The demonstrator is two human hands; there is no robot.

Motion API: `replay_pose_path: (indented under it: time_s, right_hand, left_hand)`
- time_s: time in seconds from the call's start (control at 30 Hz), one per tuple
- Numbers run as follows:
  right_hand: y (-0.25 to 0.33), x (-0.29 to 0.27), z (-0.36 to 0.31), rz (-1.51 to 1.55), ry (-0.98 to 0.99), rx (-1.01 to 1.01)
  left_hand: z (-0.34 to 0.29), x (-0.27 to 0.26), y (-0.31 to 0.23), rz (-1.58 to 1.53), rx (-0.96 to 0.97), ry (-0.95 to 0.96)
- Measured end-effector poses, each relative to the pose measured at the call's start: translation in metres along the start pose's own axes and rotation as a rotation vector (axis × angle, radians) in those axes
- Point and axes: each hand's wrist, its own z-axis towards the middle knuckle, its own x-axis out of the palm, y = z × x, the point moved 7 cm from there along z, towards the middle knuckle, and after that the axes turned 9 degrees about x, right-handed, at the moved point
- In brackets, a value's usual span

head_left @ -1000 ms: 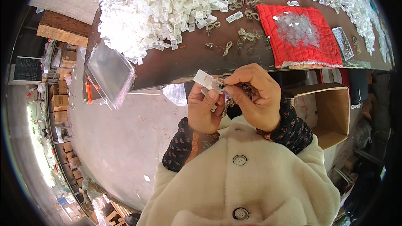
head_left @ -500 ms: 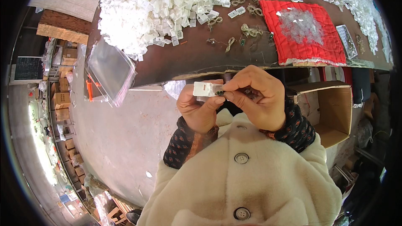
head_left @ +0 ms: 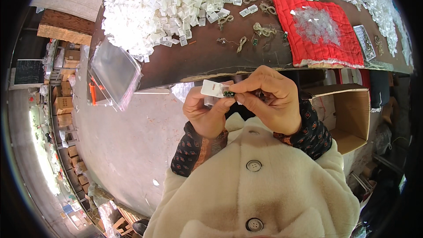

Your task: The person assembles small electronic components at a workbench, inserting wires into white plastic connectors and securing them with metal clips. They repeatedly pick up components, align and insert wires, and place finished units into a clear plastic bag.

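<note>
In front of my chest, short of the table's front edge, my left hand (head_left: 204,117) grips a small white plastic case (head_left: 212,88) between thumb and fingers. A translucent part shows under the case. My right hand (head_left: 276,103) pinches a small green circuit board (head_left: 228,93) with thumb and forefinger, right against the open end of the case. Whether the board sits partly inside cannot be made out. The other right fingers curl in, and something thin and dark lies in their shadow.
Across the brown table (head_left: 176,64) spreads a heap of white plastic cases (head_left: 150,13). Coiled wires (head_left: 264,30) lie beside a red quilted cloth (head_left: 308,55) bearing clear pieces. Plastic bags (head_left: 115,68) hang over the left edge. An open cardboard box (head_left: 356,114) stands below, at right.
The white case has tilted and shifted slightly left with my left hand. More of the green board now shows at its end. Both hands keep their hold.
</note>
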Motion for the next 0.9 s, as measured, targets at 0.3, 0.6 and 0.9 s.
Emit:
replay_pose_path:
  time_s: [0.3,0.6,0.9]
  right_hand:
    - [0.000,0.001,0.001,-0.055,0.081,-0.036]
    - [-0.014,0.005,0.003,-0.032,0.017,-0.018]
    - [-0.030,0.009,0.006,0.100,-0.044,0.144]
  left_hand:
    - [0.003,-0.002,-0.001,0.056,0.087,0.052]
    - [0.002,0.001,0.004,0.145,0.070,-0.065]
    - [0.003,0.003,0.010,0.121,0.036,-0.111]
